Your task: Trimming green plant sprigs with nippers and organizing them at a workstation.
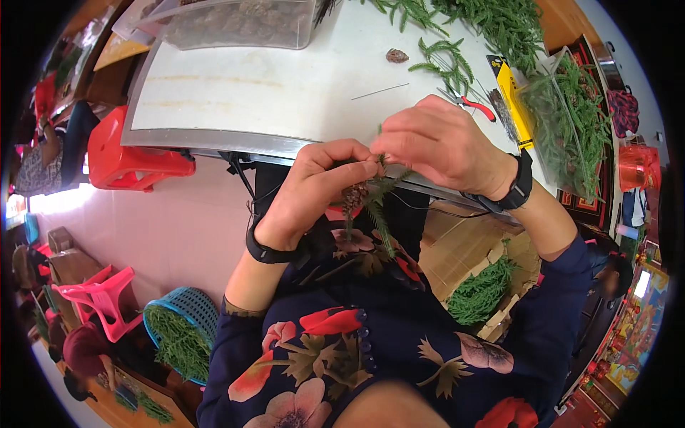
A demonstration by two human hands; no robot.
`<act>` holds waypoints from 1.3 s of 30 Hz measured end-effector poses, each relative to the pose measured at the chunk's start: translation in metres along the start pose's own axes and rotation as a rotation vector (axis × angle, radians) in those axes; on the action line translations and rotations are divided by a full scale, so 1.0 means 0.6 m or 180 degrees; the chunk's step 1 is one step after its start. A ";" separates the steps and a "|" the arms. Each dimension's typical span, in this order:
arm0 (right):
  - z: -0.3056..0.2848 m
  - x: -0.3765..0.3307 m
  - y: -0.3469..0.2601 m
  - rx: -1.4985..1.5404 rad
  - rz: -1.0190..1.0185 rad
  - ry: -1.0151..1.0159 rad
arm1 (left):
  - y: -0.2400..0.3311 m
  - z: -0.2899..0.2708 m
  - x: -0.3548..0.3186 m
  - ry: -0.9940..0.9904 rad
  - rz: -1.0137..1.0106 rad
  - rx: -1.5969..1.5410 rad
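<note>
Just over the table's near edge, my left hand (303, 185) pinches a small bunch made of a brown pine cone (354, 197) and green artificial fir sprigs (379, 227), which hang down below the fingers. Close against it, my right hand (453, 146) has its thumb and fingers pressed together at the top of the bunch; whatever they grip is hidden. On the white table (235, 100) beyond lie a thin straight wire (380, 91), a loose pine cone (397, 55), a loose fir sprig (446, 65) and red-handled pliers (478, 108), close to my right hand.
A clear bin (235, 27) of pine cones stands at the far left. Right of the pliers are a yellow-and-black package (511, 100) and a clear container of greenery (571, 125). Below are a red stool (128, 158), a blue basket (193, 307) and a greenery-filled cardboard box (503, 322).
</note>
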State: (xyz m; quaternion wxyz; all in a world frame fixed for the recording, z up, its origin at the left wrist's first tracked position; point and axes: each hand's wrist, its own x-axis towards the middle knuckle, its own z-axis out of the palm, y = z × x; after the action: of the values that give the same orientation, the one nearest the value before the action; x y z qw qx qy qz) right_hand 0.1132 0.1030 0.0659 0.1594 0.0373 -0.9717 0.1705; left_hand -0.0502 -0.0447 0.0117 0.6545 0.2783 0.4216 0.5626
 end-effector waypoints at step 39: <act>0.011 -0.066 -0.015 -0.1658 -0.1359 0.0818 | -0.018 0.016 0.014 -0.0392 -0.0639 -0.0603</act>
State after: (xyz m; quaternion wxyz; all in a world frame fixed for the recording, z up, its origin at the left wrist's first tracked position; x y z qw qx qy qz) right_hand 0.1501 0.0929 0.0501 0.3165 0.1758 -0.9248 -0.1166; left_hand -0.0364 -0.0377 0.0056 0.7554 0.2058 0.3513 0.5134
